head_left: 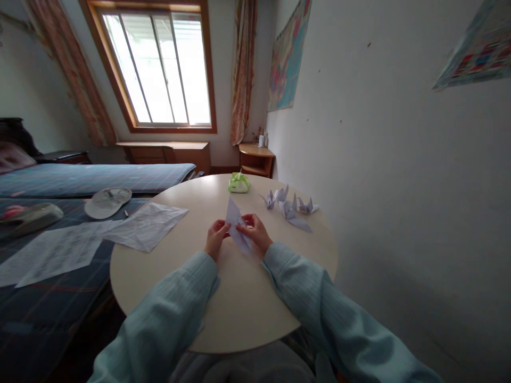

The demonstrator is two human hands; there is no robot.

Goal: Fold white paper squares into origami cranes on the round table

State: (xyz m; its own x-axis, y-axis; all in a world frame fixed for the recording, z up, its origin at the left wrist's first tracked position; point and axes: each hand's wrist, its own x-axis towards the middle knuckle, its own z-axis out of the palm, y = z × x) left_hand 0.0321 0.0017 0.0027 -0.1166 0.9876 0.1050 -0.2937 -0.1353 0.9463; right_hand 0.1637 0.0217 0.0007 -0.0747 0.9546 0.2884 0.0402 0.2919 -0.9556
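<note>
A folded piece of white paper (235,213) is held up over the round table (239,303), with one pointed end up and another pointing down. My left hand (216,235) pinches its left edge between thumb and fingers. From the right, my right hand (255,232) grips it with the thumb across the middle folds. Beyond my right hand stand several folded paper cranes (292,210), grouped near the table's right edge. Exactly how the folds lie under my fingertips is too small to tell.
A green and white tissue pack (238,183) sits at the table's far edge. Creased paper (149,226) overhangs the left edge towards printed sheets (59,252) on the bed. A cap (107,203) rests there too. The wall (391,213) runs close on the right.
</note>
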